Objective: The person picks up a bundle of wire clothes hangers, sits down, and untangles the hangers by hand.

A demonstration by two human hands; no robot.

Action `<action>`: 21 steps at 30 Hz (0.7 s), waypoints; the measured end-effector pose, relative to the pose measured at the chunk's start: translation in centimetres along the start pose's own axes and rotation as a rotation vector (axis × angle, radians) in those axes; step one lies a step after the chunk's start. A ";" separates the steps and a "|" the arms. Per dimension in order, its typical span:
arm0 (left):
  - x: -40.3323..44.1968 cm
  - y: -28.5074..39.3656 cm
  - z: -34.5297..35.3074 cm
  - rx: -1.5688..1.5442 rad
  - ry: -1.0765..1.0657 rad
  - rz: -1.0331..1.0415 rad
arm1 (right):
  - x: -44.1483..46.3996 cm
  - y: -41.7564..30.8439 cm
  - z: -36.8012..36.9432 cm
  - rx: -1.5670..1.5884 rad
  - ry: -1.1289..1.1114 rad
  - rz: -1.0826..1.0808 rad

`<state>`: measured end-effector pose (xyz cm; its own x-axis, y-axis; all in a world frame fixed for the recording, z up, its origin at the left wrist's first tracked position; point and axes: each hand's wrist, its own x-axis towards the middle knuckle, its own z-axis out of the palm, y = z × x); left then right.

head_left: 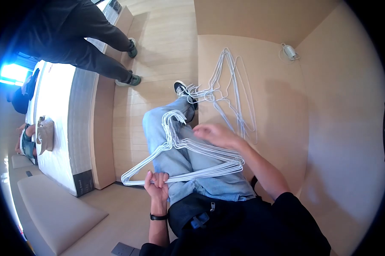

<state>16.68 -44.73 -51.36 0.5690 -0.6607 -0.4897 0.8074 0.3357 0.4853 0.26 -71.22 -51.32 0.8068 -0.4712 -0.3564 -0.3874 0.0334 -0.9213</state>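
Note:
A bundle of white wire clothes hangers (pixel 175 144) lies across my lap, with the hooks gathered toward my knees. My left hand (pixel 157 184) is closed around the bottom bars of this bundle at its left part. Above the right-hand shoulders of the bundle hovers my right hand (pixel 219 135), fingers stretched toward the hooks, slightly blurred, with nothing visible in them. More white hangers (pixel 226 96) lie in a loose, spread pile on the wooden surface beyond my right hand.
A small white device with a cord (pixel 290 52) sits in the far right corner by the wooden wall. At left, a person in dark trousers (pixel 100 42) stands beside a plastic-wrapped mattress (pixel 69 98) bearing a beige bag (pixel 45 135). Another person sits farther back. A padded panel (pixel 58 211) is at lower left.

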 end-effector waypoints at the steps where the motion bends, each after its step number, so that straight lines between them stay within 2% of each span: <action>1: 0.0 -0.1 0.2 -0.006 -0.002 -0.004 | -0.1 1.6 -1.5 -0.069 0.156 -0.031; 4: 0.0 -0.2 0.7 -0.006 0.011 0.013 | -0.2 5.9 -6.2 -0.330 0.632 -0.046; 5: 0.0 -0.2 0.7 -0.010 0.021 0.015 | -0.6 6.2 -7.4 -0.334 0.636 -0.044; 7: 0.1 -0.1 0.6 -0.013 0.026 0.016 | -1.0 6.9 -9.1 -0.568 0.716 0.046; 13: 0.1 0.1 0.3 -0.028 0.027 -0.012 | -1.0 8.5 -8.4 -0.649 0.621 0.164; 21: 0.0 0.0 0.7 -0.051 0.020 -0.001 | -1.4 9.9 -8.5 -0.562 0.664 0.156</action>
<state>16.63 -45.22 -50.86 0.5710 -0.6477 -0.5044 0.8144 0.3695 0.4474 -8.48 -77.77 -58.63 0.3685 -0.9181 -0.1460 -0.7744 -0.2162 -0.5945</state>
